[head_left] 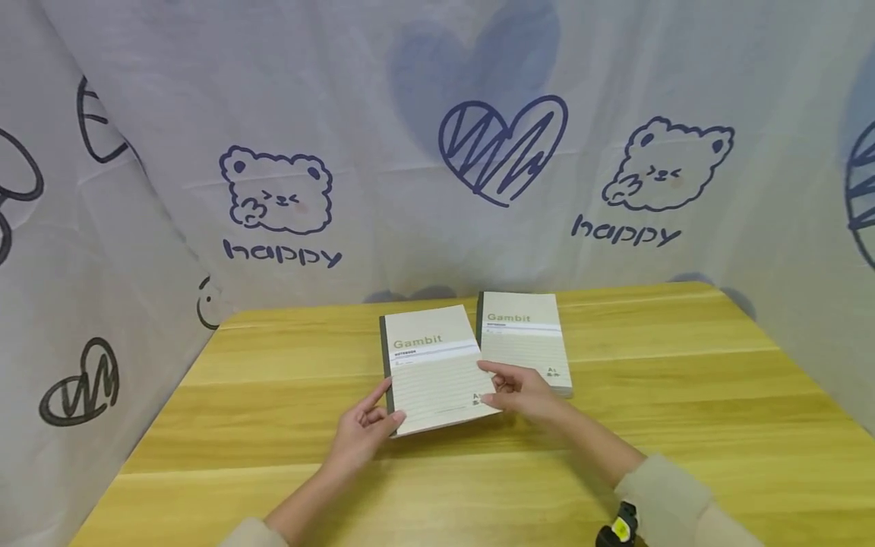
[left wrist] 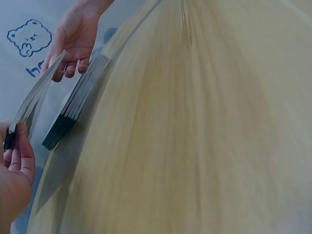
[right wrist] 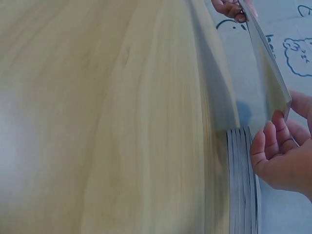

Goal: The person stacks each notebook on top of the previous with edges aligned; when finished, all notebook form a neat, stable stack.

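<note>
Raised above the table, a cream Gambit notebook (head_left: 437,387) with a dark spine is held between both hands, its cover facing up. The left hand (head_left: 362,433) pinches its lower left corner by the spine, thumb on the cover. At the lower right edge, the right hand (head_left: 526,391) grips it, thumb on top and fingers beneath. A stack of similar notebooks (head_left: 522,349) lies on the table just behind and to the right. In the right wrist view, several notebooks show in that stack (right wrist: 241,180), below the right hand (right wrist: 285,151).
The wooden table (head_left: 273,380) has white cloth (head_left: 383,228) with bear and heart drawings hanging behind it and at its sides. A dark band with a yellow piece (head_left: 620,526) is by the right sleeve (head_left: 663,490).
</note>
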`<act>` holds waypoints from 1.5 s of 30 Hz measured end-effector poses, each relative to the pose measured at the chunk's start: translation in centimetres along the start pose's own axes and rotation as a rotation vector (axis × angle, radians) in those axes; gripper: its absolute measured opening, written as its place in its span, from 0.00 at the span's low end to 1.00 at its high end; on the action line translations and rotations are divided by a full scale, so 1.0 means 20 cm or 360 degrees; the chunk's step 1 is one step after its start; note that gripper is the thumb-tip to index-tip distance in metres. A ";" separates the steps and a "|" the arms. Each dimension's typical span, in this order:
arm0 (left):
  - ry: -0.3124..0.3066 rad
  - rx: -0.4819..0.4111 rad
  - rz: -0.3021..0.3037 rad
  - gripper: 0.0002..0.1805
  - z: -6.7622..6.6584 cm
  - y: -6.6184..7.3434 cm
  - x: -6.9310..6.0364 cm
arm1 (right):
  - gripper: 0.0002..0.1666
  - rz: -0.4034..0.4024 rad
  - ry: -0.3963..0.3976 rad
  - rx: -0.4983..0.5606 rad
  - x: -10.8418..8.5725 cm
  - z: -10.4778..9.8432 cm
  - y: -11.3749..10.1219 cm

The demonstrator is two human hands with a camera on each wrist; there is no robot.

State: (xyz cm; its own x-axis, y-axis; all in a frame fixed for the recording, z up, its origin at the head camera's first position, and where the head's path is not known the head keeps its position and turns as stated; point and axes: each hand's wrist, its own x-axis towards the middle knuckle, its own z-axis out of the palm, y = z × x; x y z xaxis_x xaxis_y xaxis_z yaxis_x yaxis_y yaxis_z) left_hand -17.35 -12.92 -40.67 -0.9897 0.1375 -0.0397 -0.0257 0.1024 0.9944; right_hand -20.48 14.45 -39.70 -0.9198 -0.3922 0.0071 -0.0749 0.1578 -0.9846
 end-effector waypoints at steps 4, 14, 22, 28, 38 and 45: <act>-0.0075 0.0033 0.0045 0.34 0.05 0.01 0.04 | 0.36 0.0028 0.0034 -0.0008 -0.05 -0.06 0.00; -0.0246 0.0060 0.0206 0.34 0.22 0.05 0.16 | 0.35 -0.0013 0.0167 -0.0149 -0.14 -0.24 0.01; -0.0309 0.0091 0.0235 0.33 0.30 0.08 0.25 | 0.36 0.0043 0.0253 -0.0184 -0.18 -0.31 0.00; -0.0334 0.0155 0.0265 0.32 0.34 0.10 0.33 | 0.37 0.0039 0.0310 -0.0188 -0.18 -0.36 0.00; -0.0385 0.0370 0.0342 0.30 0.40 0.12 0.46 | 0.38 0.0128 0.0374 -0.0194 -0.16 -0.43 0.02; -0.0344 0.0449 0.0430 0.28 0.44 0.08 0.51 | 0.39 0.0174 0.0409 -0.0169 -0.14 -0.44 0.07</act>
State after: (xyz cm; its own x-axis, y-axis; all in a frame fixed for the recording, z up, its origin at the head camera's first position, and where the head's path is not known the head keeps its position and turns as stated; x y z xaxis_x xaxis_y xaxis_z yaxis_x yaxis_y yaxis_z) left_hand -26.33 -2.62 -40.34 -0.9027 0.3960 0.1684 0.2989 0.2954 0.9074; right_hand -21.50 23.82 -39.60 -0.9910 -0.1273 -0.0409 0.0028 0.2859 -0.9582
